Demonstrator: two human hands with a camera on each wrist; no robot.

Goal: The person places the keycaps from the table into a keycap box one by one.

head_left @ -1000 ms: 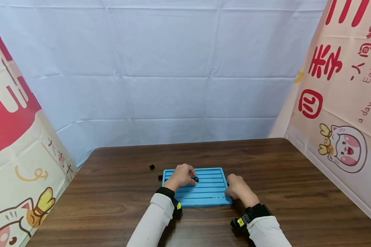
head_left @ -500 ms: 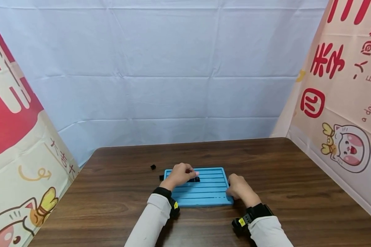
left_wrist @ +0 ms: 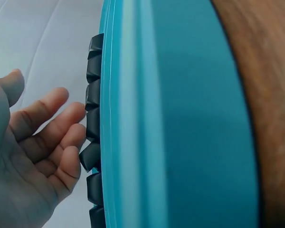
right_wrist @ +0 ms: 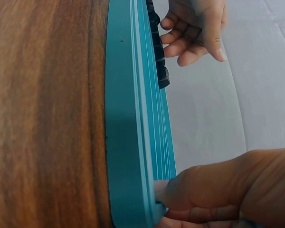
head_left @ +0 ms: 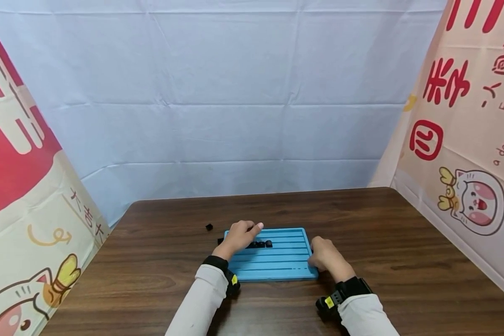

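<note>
A light blue grooved tray (head_left: pixel 277 264) lies on the table. Black keycaps (head_left: pixel 261 244) stand in a row along one of its upper grooves; one keycap (left_wrist: pixel 90 156) in the left wrist view sits askew to its neighbours. My left hand (head_left: pixel 240 237) is over the tray's left part, fingers loosely bent and holding nothing, and it hides part of the row. At the tray's right edge, my right hand (head_left: pixel 325 256) grips the rim, its thumb (right_wrist: pixel 180 190) on the top side and the other fingers around the outside.
A single black keycap (head_left: pixel 209 227) lies on the brown wooden table (head_left: pixel 172 266) beyond the tray's left corner. Another dark piece (head_left: pixel 220 241) shows at the tray's left edge, partly hidden. A pale cloth (head_left: pixel 235 116) hangs behind the table.
My left hand has let go of the keycap at the row's right end and drawn back to the left, uncovering several keycaps. My right hand stays on the tray's edge.
</note>
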